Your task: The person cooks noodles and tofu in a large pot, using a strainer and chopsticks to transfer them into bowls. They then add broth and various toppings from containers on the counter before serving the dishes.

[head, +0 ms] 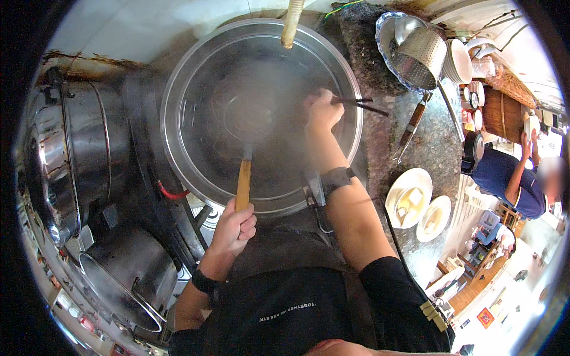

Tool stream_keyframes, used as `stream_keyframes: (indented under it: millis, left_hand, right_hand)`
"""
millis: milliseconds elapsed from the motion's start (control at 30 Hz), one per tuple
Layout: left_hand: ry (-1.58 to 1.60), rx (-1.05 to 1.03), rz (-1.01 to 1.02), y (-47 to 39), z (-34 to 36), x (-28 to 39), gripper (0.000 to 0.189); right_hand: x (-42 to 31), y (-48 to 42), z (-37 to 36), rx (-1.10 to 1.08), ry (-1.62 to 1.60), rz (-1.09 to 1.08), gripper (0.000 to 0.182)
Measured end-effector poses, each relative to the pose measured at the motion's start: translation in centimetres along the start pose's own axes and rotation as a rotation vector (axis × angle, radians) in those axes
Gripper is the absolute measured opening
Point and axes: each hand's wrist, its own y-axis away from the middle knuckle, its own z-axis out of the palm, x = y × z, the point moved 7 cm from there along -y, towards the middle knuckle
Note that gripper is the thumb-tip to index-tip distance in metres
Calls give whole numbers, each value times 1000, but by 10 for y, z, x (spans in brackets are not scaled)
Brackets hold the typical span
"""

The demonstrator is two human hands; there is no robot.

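A large round metal pot (171, 133) stands before me, its inside veiled by steam. My left hand (234, 227) grips the wooden handle of a strainer or ladle (243, 184); its round head lies inside the pot, blurred by steam, and what it holds cannot be made out. Over the pot's right side, my right hand (326, 109) is closed on dark chopsticks (360, 102), whose rear ends point right past the rim. Their front tips are hidden by the hand and steam.
Right of the pot, a stone counter (378, 142) bears a perforated metal strainer (421, 58), a blue-rimmed bowl (383, 33), stacked bowls (458, 60) and two bowls with food (392, 200). Large metal pots (89, 142) stand left. A pipe (291, 22) overhangs the far rim. A person (503, 178) stands farther right.
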Motion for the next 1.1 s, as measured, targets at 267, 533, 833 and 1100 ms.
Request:
stream_keyframes:
  millis: [267,533,833,1100]
  left_hand:
    - [-39,33,-48,0,-1,15,27]
    - [-74,26,63,-30,-1,27,27]
    - [-292,-44,153,80,-29,24,46]
    - [-294,-7,118,180,-29,29,50]
  right_hand:
    - [23,25,3,-37,-38,527,29]
    - [-43,53,0,-724,254,-5,18]
    - [-244,0,-125,-555,124,-259,33]
    - [-133,8,-2,-644,-295,346,33]
